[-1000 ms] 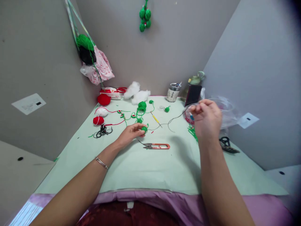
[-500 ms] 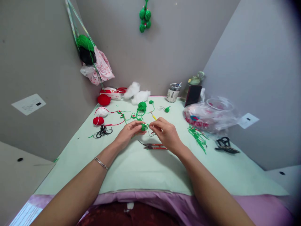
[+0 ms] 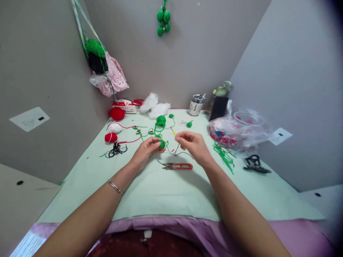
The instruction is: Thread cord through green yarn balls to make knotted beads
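My left hand pinches a small green crocheted ball between thumb and fingers. To its right, my right hand is closed in a pinch, and a dark thread hangs from its fingertips. The thread loops across the cloth between both hands, with a loose tail trailing right. Whether a needle sits in the right fingertips is too small to tell. Red-handled thread snips lie just below the hands. A crochet hook with a yellow handle rests behind the right fingers.
Green yarn, stuffing, red yarn balls and tangled black yarn lie behind and left. Rightward are green yarn scraps, a plastic bag, a black hair claw, a phone and a pen tin.
My right hand has moved right, away from the green ball, drawing the dark thread out between the hands. The snips' handle is now uncovered. My left hand keeps its hold on the ball.
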`<state>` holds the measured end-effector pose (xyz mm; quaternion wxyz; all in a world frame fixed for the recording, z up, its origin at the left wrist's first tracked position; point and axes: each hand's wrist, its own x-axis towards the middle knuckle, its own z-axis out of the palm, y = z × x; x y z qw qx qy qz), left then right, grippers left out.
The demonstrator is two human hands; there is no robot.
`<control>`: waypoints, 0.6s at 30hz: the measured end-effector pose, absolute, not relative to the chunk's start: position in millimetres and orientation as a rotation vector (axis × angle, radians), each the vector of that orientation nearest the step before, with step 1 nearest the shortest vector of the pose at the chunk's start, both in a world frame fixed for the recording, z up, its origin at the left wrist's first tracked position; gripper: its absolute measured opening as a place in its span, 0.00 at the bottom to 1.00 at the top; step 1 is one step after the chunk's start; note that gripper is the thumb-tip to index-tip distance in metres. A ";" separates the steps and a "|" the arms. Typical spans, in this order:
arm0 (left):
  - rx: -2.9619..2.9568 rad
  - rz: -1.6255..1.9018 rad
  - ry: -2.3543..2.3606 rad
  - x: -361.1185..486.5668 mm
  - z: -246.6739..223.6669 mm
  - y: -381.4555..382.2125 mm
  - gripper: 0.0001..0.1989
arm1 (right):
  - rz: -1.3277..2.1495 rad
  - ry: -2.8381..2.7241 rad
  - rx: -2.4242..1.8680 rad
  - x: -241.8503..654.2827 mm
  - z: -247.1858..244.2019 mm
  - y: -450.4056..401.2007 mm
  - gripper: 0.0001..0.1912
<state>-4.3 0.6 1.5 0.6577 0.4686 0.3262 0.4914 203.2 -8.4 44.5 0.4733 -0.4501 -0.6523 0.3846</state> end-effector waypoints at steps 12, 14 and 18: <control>1.160 1.172 0.806 -7.6 2.0 1.6 0.16 | 0.286 -1.869 -1.152 225.0 47.0 -5.1 0.07; 1.167 1.155 0.812 -8.1 1.7 1.5 0.17 | 0.370 -1.952 -1.061 208.8 44.0 -12.1 0.07; 1.180 1.122 0.808 -9.3 -0.5 2.0 0.18 | 0.292 -2.081 -1.031 192.7 33.7 -16.0 0.08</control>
